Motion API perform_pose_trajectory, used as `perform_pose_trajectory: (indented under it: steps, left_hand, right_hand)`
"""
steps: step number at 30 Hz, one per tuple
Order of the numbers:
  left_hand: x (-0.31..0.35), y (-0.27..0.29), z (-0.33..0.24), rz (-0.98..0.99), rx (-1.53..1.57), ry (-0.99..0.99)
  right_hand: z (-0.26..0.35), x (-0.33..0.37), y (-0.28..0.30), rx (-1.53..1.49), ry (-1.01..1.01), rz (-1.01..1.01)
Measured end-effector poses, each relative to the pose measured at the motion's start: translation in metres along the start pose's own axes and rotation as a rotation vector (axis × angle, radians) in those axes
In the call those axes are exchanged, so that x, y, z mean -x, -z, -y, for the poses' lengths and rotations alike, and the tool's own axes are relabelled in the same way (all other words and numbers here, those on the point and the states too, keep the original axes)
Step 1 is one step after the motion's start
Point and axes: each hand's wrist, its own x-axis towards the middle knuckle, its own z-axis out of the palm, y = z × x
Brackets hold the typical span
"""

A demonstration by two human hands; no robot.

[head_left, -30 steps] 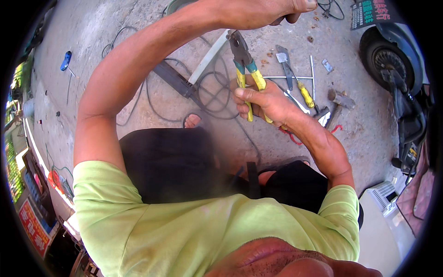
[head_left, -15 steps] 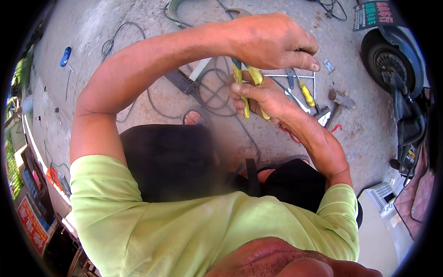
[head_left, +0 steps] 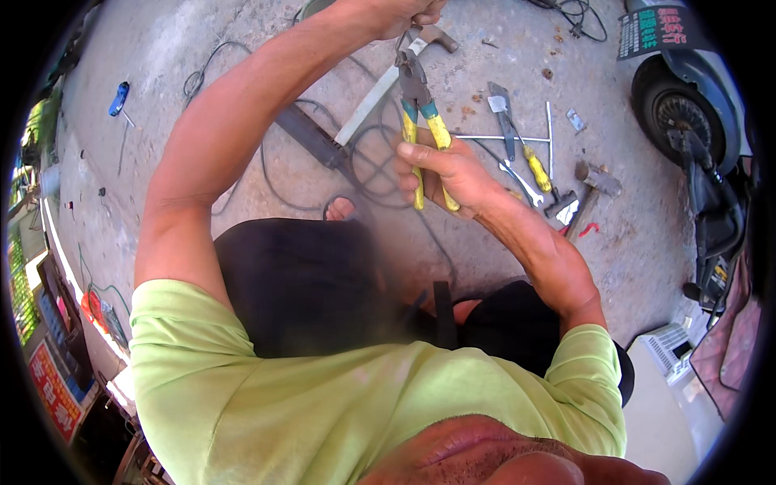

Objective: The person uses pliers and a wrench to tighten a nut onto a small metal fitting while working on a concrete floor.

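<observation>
Head view, only one. Grey concrete floor (head_left: 638, 250), stained, rusty crumbs scattered upper center-right. Edges bend toward the black rim.

Right hand (head_left: 444, 171), center: fingers wrapped around the yellow-and-teal handles of pliers (head_left: 429, 109). Pliers sit center frame, nose up, handles spread in a narrow V. Left hand (head_left: 408, 12) is cut by the top edge; fingers look curled, can't tell if they hold anything.

Behind the pliers: pale flat bar (head_left: 369, 105), slanting from upper center down to a dark elongated tool (head_left: 311, 133) left of center. Grey cable (head_left: 271, 182) loops over the concrete around it.

Right of the hand, tools loose on the floor: yellow-handled screwdriver (head_left: 535, 168), flat blade tool (head_left: 502, 121), open-ended spanner (head_left: 524, 183), thin metal rod (head_left: 550, 145). Wood-handled hammer (head_left: 598, 178) further right, red strip (head_left: 589, 229) just below. Blue-handled screwdriver (head_left: 120, 97) well apart, upper left.

Room: scooter wheel (head_left: 677, 105) under a dark lettered panel (head_left: 651, 34), upper right. Black cable (head_left: 578, 16) bunched near the top edge. Lower right: white vented casing (head_left: 667, 347) beside pink quilted fabric (head_left: 731, 339). Lower left: red sign (head_left: 55, 388), green wire (head_left: 95, 279), orange-red item (head_left: 93, 311), too small to identify. Bright sunlight along the left rim.
</observation>
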Motion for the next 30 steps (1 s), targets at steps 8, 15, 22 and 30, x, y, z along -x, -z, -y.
perform_pose_trajectory:
  steps: [8, 15, 22, 30]
  left_hand:
    - [-0.005, -0.01, 0.028, -0.146, -0.603, -0.197]
    - [-0.027, 0.05, 0.099, -0.428, 0.111, 0.498]
    - [-0.002, 0.087, 0.118, -0.308, 0.433, 0.674]
    - [0.009, 0.078, 0.098, -0.218, 0.397, 0.562]
  right_hand:
    - [-0.011, -0.013, 0.004, 0.044, -0.047, -0.078]
    - [-0.022, -0.01, -0.007, 0.012, -0.069, -0.113]
    - [-0.02, -0.019, 0.018, 0.271, 0.044, 0.057]
    - [-0.004, -0.016, 0.037, 0.125, 0.053, 0.0]
